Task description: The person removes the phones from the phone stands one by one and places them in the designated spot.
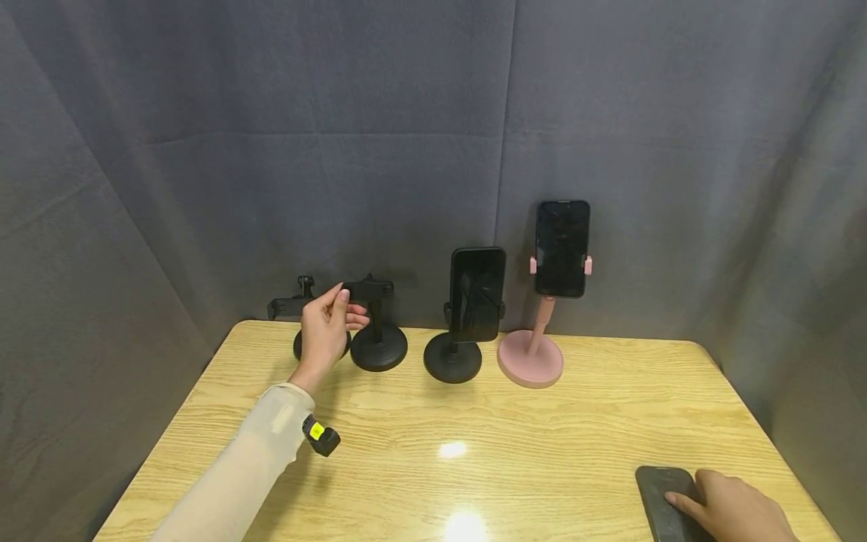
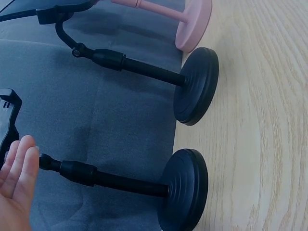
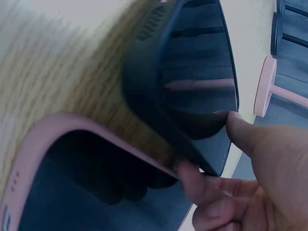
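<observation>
**A dark phone and a black clamp, each held by one hand**

The left hand pinches the near end of the clamp between thumb and forefinger; the other fingers are nearly straight and loosely spread. The clamp, a matte bar with a hooked end, tops a black stand with a slim pole and a round, stepped base, set at the back of the wooden table.

The right hand grips the dark phone at the table's near right: thumb on the glossy screen, fingers curled at the edge. The phone has rounded corners, a dark case and a row of small slots along one end (its screen mirrors a pink pole and dark streaks). It is tilted in the right wrist view; whether it is wholly clear of the table cannot be told. Just beside it lies a pink-cased phone, screen up.

To the left of the held stand is another black stand, its clamp bare and its base partly hidden by the hand. To the right, a third black stand carries an upright black phone; beyond it, a taller pink stand holds another phone between pink grips. A grey curtain hangs behind.
</observation>
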### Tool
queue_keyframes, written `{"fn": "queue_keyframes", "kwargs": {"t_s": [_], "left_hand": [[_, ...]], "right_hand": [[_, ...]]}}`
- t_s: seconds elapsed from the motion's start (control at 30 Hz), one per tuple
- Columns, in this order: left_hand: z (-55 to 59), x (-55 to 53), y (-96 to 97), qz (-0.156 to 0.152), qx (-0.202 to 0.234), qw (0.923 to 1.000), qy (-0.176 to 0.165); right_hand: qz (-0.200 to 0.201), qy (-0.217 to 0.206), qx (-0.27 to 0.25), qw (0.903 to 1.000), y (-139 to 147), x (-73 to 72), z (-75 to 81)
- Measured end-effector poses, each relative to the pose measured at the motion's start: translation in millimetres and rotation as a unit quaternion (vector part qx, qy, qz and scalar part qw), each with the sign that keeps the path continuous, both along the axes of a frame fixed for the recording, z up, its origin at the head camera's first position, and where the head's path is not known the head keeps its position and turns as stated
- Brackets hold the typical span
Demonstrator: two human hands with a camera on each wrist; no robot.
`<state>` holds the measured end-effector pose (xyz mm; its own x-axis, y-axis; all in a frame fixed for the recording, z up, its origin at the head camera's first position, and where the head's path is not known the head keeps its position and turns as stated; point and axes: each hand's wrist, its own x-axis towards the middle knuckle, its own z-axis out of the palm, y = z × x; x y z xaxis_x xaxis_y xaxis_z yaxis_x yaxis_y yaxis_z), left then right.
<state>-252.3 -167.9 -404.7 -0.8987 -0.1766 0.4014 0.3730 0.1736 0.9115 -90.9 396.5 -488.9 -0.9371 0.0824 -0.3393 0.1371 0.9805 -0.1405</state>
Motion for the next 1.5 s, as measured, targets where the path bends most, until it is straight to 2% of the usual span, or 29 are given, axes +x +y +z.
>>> {"fn": "queue_keyframes", "kwargs": {"t_s": [0.2,0.4,0.57,0.8,0.97,1.17,1.37,1.5], "left_hand": [[2.6,1.3,1.1,-0.001,-0.007,1.0,-0.002],[3.7,1.3,1.1,-0.002,-0.002,1.0,-0.001],[5.6,-0.1,0.8,-0.005,0.0,1.0,-0.007],[10.4,-1.3,1.2,-0.021,0.004,0.9991,-0.035],[11.4,-0.5,1.2,-0.018,0.002,0.9985,-0.052],[12.2,4.0,0.5,-0.024,-0.012,0.9975,-0.066],[10.7,12.6,-1.2,-0.029,-0.031,0.9954,-0.086],[9.5,18.6,-2.6,-0.025,-0.022,0.9945,-0.1]], "right_hand": [[0.016,0.022,0.006,0.9996,1,4.0,-1.9],[0.005,0.008,-0.004,0.9999,2,3.0,-2.5],[0.009,0.018,-0.014,0.9997,4,2.9,-4.3],[0.01,0.023,-0.023,0.9994,5,4.2,-5.0],[-0.001,0.02,-0.027,0.9994,5,5.5,-4.0],[-0.026,0.019,-0.04,0.9987,6,6.3,-5.1],[-0.023,0.026,-0.057,0.9978,8,7.1,-7.8],[-0.03,0.022,-0.076,0.9964,8,8.3,-2.2]]}}
